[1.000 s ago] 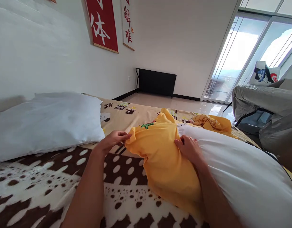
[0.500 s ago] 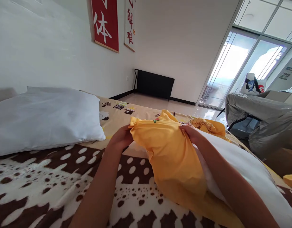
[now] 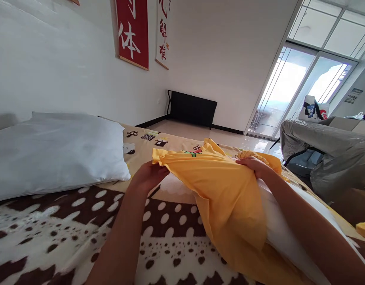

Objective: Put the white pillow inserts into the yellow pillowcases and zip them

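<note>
Closest in, a brown-and-white blanket (image 3: pixel 170 253) with spots and dots spreads below the forearms. A yellow cloth (image 3: pixel 230 190) lies over it at the middle, its lower part running down toward the right forearm and its top edge lifted and drawn out sideways between the two hands. A white pillow (image 3: pixel 314 204) lies on the right, just beside the yellow cloth and partly hidden by the right forearm; how far the cloth covers it cannot be told. The left hand (image 3: pixel 148 175) has its fingers closed on the cloth's upper left corner, their tips partly tucked beneath the fabric. The right hand (image 3: pixel 255 164) pinches the upper edge near its right end, the fingers gathered together there. Left of the left hand, well apart from the cloth, a second white pillow (image 3: pixel 66 152) lies flat. Beyond the hands runs a beige sheet (image 3: pixel 170 138) with small printed figures, and a crumpled yellow bundle (image 3: pixel 273 161) sits just past the right hand. Farther right stands furniture wrapped in grey plastic (image 3: pixel 325 138), with a printed white bag (image 3: pixel 311 113) above it. A black panel (image 3: pixel 192 109) leans near the far wall, left of a glass door (image 3: pixel 289 87).
</note>
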Available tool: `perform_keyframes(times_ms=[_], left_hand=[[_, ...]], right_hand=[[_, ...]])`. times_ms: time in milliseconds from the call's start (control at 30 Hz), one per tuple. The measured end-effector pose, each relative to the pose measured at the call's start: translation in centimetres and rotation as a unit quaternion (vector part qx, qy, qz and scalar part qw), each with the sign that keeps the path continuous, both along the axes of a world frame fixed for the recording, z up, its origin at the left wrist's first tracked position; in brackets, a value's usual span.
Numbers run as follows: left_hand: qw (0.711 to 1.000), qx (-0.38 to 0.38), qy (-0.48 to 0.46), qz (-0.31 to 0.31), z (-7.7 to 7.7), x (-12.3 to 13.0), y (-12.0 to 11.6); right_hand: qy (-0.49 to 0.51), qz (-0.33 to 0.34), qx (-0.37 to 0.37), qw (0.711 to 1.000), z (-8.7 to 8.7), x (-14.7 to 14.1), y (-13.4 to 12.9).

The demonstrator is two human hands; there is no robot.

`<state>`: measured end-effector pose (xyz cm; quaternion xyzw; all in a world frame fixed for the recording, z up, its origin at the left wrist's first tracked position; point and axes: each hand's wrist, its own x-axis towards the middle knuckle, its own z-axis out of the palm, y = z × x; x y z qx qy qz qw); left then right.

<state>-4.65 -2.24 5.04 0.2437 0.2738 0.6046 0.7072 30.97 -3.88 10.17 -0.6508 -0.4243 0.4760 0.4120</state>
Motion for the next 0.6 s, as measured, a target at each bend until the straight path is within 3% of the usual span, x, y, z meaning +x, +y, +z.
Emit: perform_keyframes(times_ms=[100, 233, 400, 500, 600], left_hand=[[0.983, 0.044, 0.17, -0.046, -0.4, -1.1, -0.4], [0.913, 0.076, 0.395, -0.066, -0.8, -1.9, -1.1], [0.85, 0.036, 0.524, -0.032, -0.6, -1.4, -1.1], [0.841, 0.019, 0.54, -0.016, -0.5, -1.0, -0.8], [0.818, 0.039, 0.572, -0.047, -0.6, -0.5, -0.8]], right_hand=[[0.013, 0.031, -0.009, 0.999, -0.4, -0.4, -1.9], [0.026, 0.092, -0.049, 0.994, -1.6, -1.4, -6.1], [0.007, 0.174, -0.067, 0.982, -3.1, -2.3, -12.0], [-0.008, 0.214, -0.055, 0.975, -3.4, -2.5, -14.5], [-0.012, 0.24, -0.062, 0.969, -3.4, -2.5, -16.4]])
